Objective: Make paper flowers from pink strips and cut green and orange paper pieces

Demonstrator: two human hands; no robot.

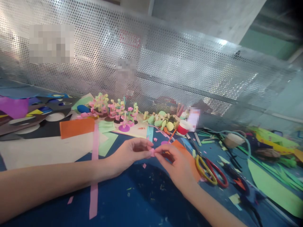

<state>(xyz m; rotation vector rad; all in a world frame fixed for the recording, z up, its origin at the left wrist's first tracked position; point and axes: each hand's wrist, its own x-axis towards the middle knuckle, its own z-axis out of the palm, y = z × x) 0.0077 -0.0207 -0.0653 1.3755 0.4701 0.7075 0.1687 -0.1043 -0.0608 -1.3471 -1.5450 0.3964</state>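
Between my fingertips, over the middle of the blue table, is a small pink paper piece [152, 152]. My left hand [130, 154] pinches it from the left with thumb and fingers. From the right, my right hand [174, 164] pinches its other edge. Its exact folded shape is too small to make out. Under my left forearm lies a long pink paper strip [94, 201]. An orange paper sheet [187, 157] lies beside my right hand, and scissors [209, 170] with yellow and red handles rest to the right of it.
Several small paper plants [124, 116] stand at the back, before a perforated metal screen [94, 53]. A folded orange card [77, 127] and a cream sheet [47, 151] lie left. A dark glue gun [246, 186], a red-and-white tape roll [182, 126] and green strips [279, 170] are right.
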